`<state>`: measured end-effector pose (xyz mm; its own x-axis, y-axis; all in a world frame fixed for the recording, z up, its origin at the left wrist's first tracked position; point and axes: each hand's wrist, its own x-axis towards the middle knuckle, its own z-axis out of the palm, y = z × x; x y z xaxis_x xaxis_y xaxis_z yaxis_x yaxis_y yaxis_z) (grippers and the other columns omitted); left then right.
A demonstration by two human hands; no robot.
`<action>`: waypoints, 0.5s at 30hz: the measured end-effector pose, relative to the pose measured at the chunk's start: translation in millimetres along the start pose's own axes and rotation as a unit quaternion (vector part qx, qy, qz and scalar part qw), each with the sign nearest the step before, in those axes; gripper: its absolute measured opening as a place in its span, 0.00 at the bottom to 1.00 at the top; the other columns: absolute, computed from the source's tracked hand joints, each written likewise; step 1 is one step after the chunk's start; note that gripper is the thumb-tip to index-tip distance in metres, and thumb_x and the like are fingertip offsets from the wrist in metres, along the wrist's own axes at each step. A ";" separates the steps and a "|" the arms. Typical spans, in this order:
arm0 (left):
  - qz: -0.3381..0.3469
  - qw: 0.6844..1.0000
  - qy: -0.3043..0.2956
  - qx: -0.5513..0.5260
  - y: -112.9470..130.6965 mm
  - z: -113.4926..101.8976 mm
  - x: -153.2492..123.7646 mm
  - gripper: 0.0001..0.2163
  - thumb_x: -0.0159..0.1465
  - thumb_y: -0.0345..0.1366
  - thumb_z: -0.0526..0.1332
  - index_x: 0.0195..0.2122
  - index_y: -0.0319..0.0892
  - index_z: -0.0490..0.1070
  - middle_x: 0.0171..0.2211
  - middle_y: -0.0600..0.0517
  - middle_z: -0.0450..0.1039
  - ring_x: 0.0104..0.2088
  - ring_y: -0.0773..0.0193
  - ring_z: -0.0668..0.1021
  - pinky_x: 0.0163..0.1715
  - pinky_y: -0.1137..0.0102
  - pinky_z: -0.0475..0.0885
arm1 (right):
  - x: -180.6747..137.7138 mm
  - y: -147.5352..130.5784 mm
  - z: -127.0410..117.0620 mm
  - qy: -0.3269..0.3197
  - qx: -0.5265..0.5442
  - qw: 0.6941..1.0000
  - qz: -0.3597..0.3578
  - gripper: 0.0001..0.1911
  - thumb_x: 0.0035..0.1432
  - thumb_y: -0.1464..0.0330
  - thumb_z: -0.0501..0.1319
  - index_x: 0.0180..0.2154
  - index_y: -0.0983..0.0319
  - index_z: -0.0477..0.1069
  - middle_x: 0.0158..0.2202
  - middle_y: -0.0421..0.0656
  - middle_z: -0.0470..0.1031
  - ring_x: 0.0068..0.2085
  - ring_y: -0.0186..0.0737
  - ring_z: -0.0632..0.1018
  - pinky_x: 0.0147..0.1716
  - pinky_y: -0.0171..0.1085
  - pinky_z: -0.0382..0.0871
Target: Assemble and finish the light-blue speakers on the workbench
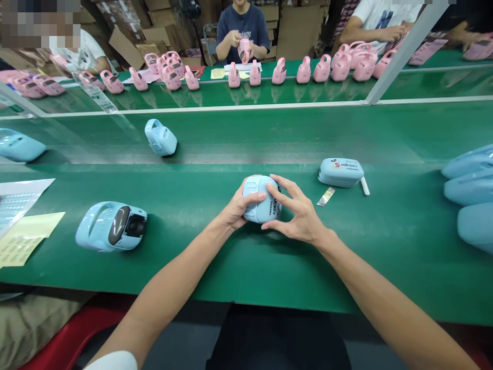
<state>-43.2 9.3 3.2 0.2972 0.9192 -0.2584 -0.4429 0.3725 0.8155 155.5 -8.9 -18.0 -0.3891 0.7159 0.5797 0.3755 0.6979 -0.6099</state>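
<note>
In the middle of the green bench I hold a rounded light blue plastic case point(256, 206) with "MICKEY" lettering along its right side. My left hand point(239, 205) wraps its left side, thumb lying across the top face. The fingers and thumb of my right hand point(298, 208) curve around its right side and touch it. To the right lies another light blue case point(341, 172) with a Mickey print, beside a small white stick-like piece point(365, 186) and a shiny sticker strip point(326, 197). A handled blue unit point(111, 226) with a dark window lies at left.
A blue handled unit point(160, 137) sits farther back. More blue units point(472, 190) stand at the right edge. Sticker sheets point(29, 234) lie at left. Beyond a white rail point(231, 108), co-workers handle pink units point(279, 72). A slanted metal post point(408, 51) rises at right.
</note>
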 end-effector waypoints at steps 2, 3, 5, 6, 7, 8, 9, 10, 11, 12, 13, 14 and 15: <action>0.000 1.000 0.007 -0.006 -1.9 -0.6 1.3 0.34 0.46 0.37 0.81 0.54 0.45 0.73 0.48 0.48 0.81 0.48 0.50 0.82 0.54 0.54 0.75 | 0.3 -0.9 0.2 0.000 -0.003 1.000 0.007 0.46 0.55 0.49 0.76 0.72 0.46 0.66 0.75 0.49 0.64 0.72 0.64 0.69 0.70 0.66 0.65; 0.000 1.000 0.008 -0.007 -2.6 -0.9 1.8 0.34 0.46 0.37 0.81 0.54 0.45 0.73 0.48 0.47 0.81 0.48 0.50 0.82 0.53 0.54 0.75 | 0.6 -1.3 0.1 0.002 -0.005 1.000 0.006 0.46 0.55 0.49 0.76 0.72 0.47 0.66 0.74 0.50 0.65 0.72 0.63 0.70 0.70 0.65 0.66; -0.002 1.000 0.010 -0.010 -3.1 -1.2 2.4 0.34 0.45 0.37 0.82 0.54 0.44 0.73 0.49 0.46 0.81 0.48 0.50 0.82 0.52 0.54 0.76 | 1.3 -2.1 -0.4 0.008 -0.004 1.000 0.002 0.46 0.55 0.49 0.76 0.72 0.48 0.66 0.74 0.52 0.66 0.71 0.62 0.71 0.69 0.64 0.68; -0.006 1.000 0.010 -0.010 -3.0 -1.3 2.5 0.34 0.46 0.37 0.82 0.54 0.44 0.74 0.49 0.46 0.81 0.47 0.50 0.82 0.52 0.54 0.76 | 1.7 -2.4 -0.9 0.009 -0.002 1.000 0.002 0.46 0.55 0.50 0.77 0.71 0.49 0.67 0.74 0.52 0.66 0.71 0.62 0.71 0.69 0.63 0.68; -0.009 1.000 0.010 -0.010 -2.7 -1.4 2.4 0.34 0.46 0.37 0.82 0.54 0.43 0.74 0.48 0.46 0.82 0.47 0.51 0.82 0.52 0.54 0.76 | 2.2 -2.7 -1.7 0.008 0.001 1.000 0.004 0.46 0.55 0.51 0.77 0.71 0.49 0.67 0.74 0.52 0.66 0.71 0.61 0.72 0.69 0.63 0.69; -0.013 1.000 0.007 -0.011 -2.2 -1.5 2.3 0.33 0.47 0.38 0.82 0.53 0.43 0.74 0.48 0.46 0.82 0.46 0.51 0.82 0.52 0.54 0.76 | 2.5 -3.0 -2.5 0.005 0.004 1.000 0.007 0.46 0.54 0.51 0.78 0.71 0.49 0.67 0.74 0.52 0.66 0.71 0.61 0.72 0.69 0.63 0.69; -0.016 1.000 0.003 -0.013 -1.7 -1.6 2.2 0.32 0.47 0.38 0.82 0.53 0.42 0.75 0.47 0.45 0.82 0.46 0.52 0.83 0.53 0.54 0.76 | 2.8 -3.3 -3.3 0.002 0.006 1.000 0.011 0.46 0.54 0.52 0.78 0.71 0.48 0.68 0.74 0.52 0.66 0.71 0.61 0.72 0.69 0.62 0.69; -0.018 1.000 -0.002 -0.015 -1.1 -1.7 2.0 0.31 0.48 0.39 0.82 0.52 0.42 0.75 0.47 0.45 0.82 0.45 0.52 0.83 0.53 0.54 0.76 | 2.9 -3.6 -4.1 -0.001 0.008 1.000 0.015 0.46 0.53 0.52 0.79 0.71 0.48 0.68 0.73 0.51 0.67 0.71 0.60 0.72 0.69 0.63 0.69; -0.019 1.000 -0.006 -0.017 -0.7 -1.8 2.0 0.31 0.48 0.40 0.82 0.52 0.42 0.75 0.47 0.45 0.82 0.45 0.53 0.83 0.54 0.54 0.76 | 2.9 -3.9 -4.7 -0.004 0.009 1.000 0.018 0.47 0.53 0.53 0.79 0.70 0.47 0.68 0.73 0.51 0.67 0.71 0.60 0.72 0.69 0.63 0.69; -0.021 1.000 -0.009 -0.019 -0.5 -1.7 2.0 0.31 0.49 0.41 0.82 0.52 0.41 0.76 0.47 0.45 0.82 0.44 0.53 0.83 0.53 0.54 0.76 | 2.8 -4.3 -4.9 -0.006 0.010 1.000 0.020 0.47 0.53 0.53 0.79 0.70 0.47 0.68 0.73 0.50 0.67 0.71 0.60 0.72 0.69 0.63 0.69; -0.023 0.999 -0.010 -0.021 -0.4 -1.5 2.0 0.31 0.49 0.41 0.82 0.52 0.41 0.76 0.46 0.45 0.83 0.44 0.53 0.83 0.53 0.55 0.76 | 2.6 -4.7 -4.9 -0.007 0.012 1.000 0.021 0.47 0.52 0.53 0.79 0.70 0.47 0.68 0.73 0.50 0.67 0.71 0.60 0.72 0.69 0.63 0.69; -0.025 0.999 -0.011 -0.024 -0.6 -1.2 2.2 0.30 0.49 0.41 0.82 0.52 0.41 0.76 0.46 0.45 0.83 0.43 0.53 0.83 0.52 0.55 0.77 | 2.3 -5.2 -4.5 -0.007 0.015 1.000 0.023 0.47 0.52 0.53 0.80 0.70 0.47 0.68 0.74 0.50 0.67 0.71 0.60 0.71 0.69 0.63 0.68; -0.026 0.999 -0.011 -0.026 -1.1 -0.8 2.4 0.30 0.49 0.41 0.82 0.51 0.42 0.76 0.45 0.46 0.83 0.43 0.53 0.83 0.51 0.54 0.77 | 1.9 -5.7 -3.9 -0.006 0.017 0.999 0.026 0.48 0.52 0.54 0.80 0.70 0.47 0.68 0.74 0.49 0.66 0.72 0.60 0.71 0.70 0.63 0.68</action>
<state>-42.7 11.2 1.3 0.3388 0.8957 -0.2880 -0.4690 0.4262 0.7735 155.9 -11.5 -11.3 -0.3804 0.7505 0.5404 0.3661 0.6588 -0.6572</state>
